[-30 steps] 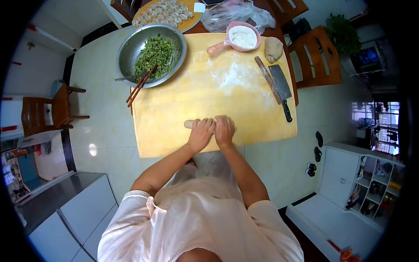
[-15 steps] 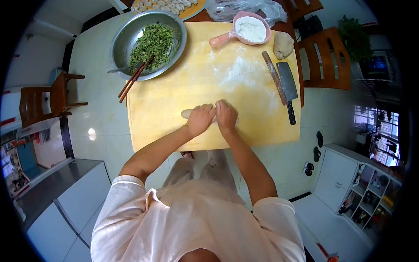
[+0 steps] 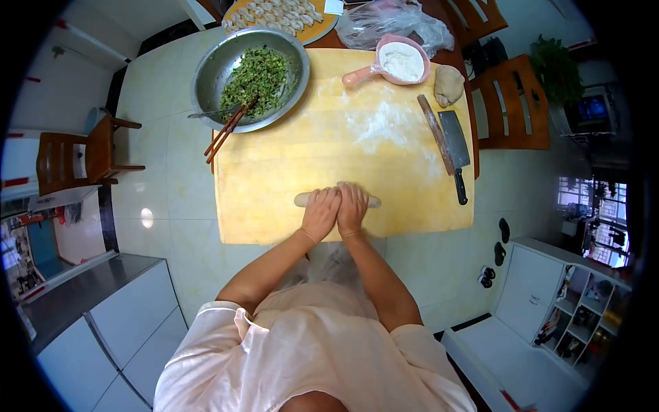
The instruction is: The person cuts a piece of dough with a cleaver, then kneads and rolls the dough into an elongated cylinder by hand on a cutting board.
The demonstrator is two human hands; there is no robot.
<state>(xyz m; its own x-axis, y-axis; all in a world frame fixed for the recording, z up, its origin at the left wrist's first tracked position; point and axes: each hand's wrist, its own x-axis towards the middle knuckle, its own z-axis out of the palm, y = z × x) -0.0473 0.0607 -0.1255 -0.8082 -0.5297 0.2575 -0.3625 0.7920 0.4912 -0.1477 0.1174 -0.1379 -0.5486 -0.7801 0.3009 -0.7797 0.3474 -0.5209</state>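
Note:
Near the front edge of the yellow board (image 3: 274, 165), a roll of dough (image 3: 374, 202) lies crosswise under both hands, its two ends showing on either side. My left hand (image 3: 321, 211) is closed over the left part of the roll. Against it, thumbs side by side, my right hand (image 3: 352, 207) is closed over the right part. The middle of the roll is hidden beneath the fingers. White flour (image 3: 381, 127) is scattered on the board beyond the hands.
A steel bowl (image 3: 298, 86) of chopped green filling with chopsticks (image 3: 230, 134) stands back left. At the right are a flour scoop (image 3: 401, 63), a dough lump (image 3: 449, 86), a rolling pin (image 3: 435, 134) and a cleaver (image 3: 454, 141). Dumplings (image 3: 278, 15) sit behind.
Both hands have moved over the board on the dough, away from me and back. The roll shows more at its right end than a second ago. The whole view has also shifted.

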